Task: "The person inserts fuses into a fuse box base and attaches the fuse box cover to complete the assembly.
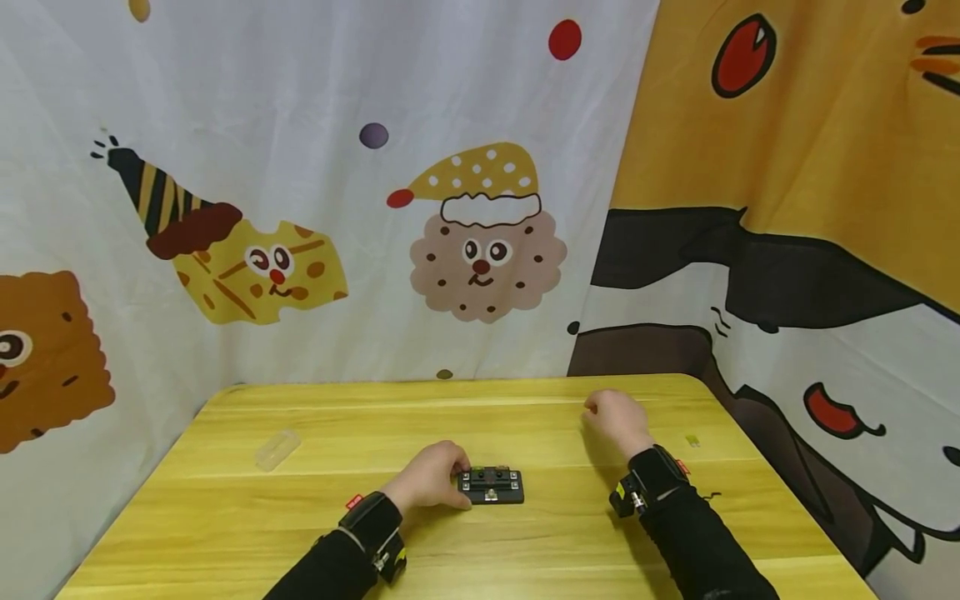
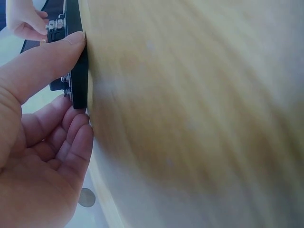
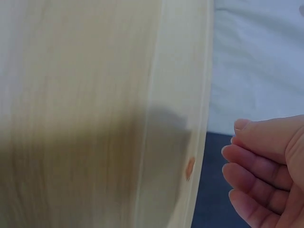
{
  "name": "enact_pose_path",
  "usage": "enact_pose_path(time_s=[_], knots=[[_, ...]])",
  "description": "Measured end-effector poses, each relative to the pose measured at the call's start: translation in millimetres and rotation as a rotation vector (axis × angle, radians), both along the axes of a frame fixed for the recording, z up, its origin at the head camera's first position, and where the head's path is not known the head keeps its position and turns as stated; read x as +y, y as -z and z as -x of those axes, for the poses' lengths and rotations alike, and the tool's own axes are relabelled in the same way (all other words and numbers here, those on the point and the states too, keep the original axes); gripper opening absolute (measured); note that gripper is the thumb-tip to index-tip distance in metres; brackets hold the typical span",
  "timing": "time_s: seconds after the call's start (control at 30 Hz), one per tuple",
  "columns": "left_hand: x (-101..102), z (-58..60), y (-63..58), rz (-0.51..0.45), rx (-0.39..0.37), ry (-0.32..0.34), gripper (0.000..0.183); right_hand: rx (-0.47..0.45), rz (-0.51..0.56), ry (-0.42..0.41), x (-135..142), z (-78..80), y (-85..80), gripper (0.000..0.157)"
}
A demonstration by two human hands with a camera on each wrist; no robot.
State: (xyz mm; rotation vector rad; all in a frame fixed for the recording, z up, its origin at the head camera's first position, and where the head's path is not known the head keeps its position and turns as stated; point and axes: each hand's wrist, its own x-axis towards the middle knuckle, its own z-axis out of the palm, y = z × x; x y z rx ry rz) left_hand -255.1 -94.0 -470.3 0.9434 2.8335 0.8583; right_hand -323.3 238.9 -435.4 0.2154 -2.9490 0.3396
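Observation:
A small black block with metal screw terminals point(image 1: 491, 486) lies on the wooden table in front of me. My left hand point(image 1: 431, 477) grips its left end. In the left wrist view the thumb point(image 2: 57, 59) lies along one long side of the block point(image 2: 80, 71), and the other fingers curl at its end. My right hand point(image 1: 618, 419) is up over the far right part of the table, apart from the block. Its fingers point(image 3: 256, 171) are loosely bent in the right wrist view, with nothing visible between them.
On the table's left is a clear plastic piece point(image 1: 277, 450). A tiny yellowish-green clear piece point(image 1: 692, 441) lies at the right, and a thin dark bit point(image 1: 711, 496) lies beside the right sleeve. A printed curtain point(image 1: 300, 167) hangs behind the table's far edge.

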Motion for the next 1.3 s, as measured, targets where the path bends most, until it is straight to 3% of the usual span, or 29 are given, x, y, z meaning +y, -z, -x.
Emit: enact_pose_path(time_s=[0.3,0.43,0.57,0.63,0.87,1.3], knots=[[0,1.5,0.9,0.0,0.001,-0.002,0.043,0.003,-0.057,0.026,14,10.3,3.1,0.019],[0,2.7,1.5,0.004,-0.002,-0.008,0.043,0.014,-0.062,0.03,17,15.6,4.5,0.006],[1,2.3,0.8,0.006,-0.006,-0.013,0.044,0.022,-0.064,0.031,19,20.0,7.2,0.027],[1,1.7,0.0,0.009,-0.007,-0.017,0.044,0.02,-0.068,0.031,20,21.6,9.0,0.03],[1,1.8,-0.7,0.012,0.004,-0.013,0.043,-0.001,-0.087,0.053,17,21.9,9.4,0.012],[2,-0.4,-2.6,0.013,-0.012,-0.025,0.044,-0.044,-0.143,0.098,15,31.6,17.6,0.016]])
